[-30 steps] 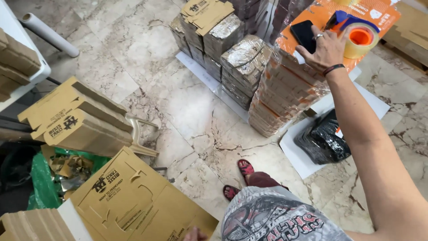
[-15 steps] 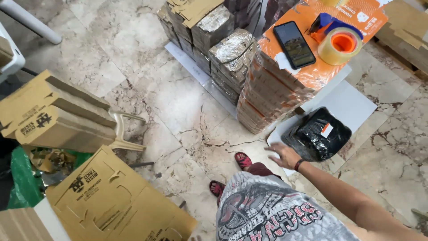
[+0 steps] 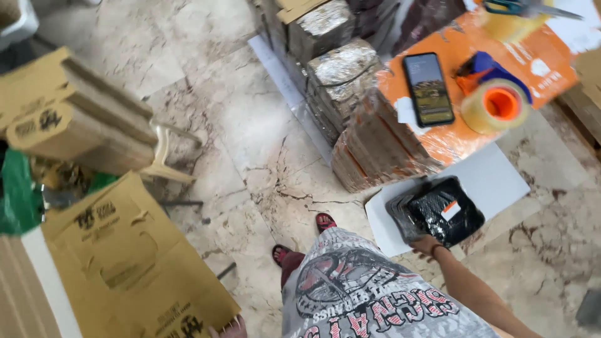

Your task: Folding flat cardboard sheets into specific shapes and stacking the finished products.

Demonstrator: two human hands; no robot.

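One phone [image 3: 428, 89]; one tape roll [image 3: 496, 106]; one black parcel [image 3: 446, 211]

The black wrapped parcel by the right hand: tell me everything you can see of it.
The black parcel is a soft, bulging bundle in glossy, crinkled black plastic film, with a small white and red label on top. It lies flat on a white sheet on the marble floor, below the orange-wrapped stack of boxes. The right hand reaches its near left edge; the pictures cannot settle whether it grips.

A shiny black bag on a white sheet

The black plastic bag [image 3: 446, 211] is lumpy, with a small white and red label on top. It lies flat on the white sheet [image 3: 494, 178], near its front edge, on the floor.
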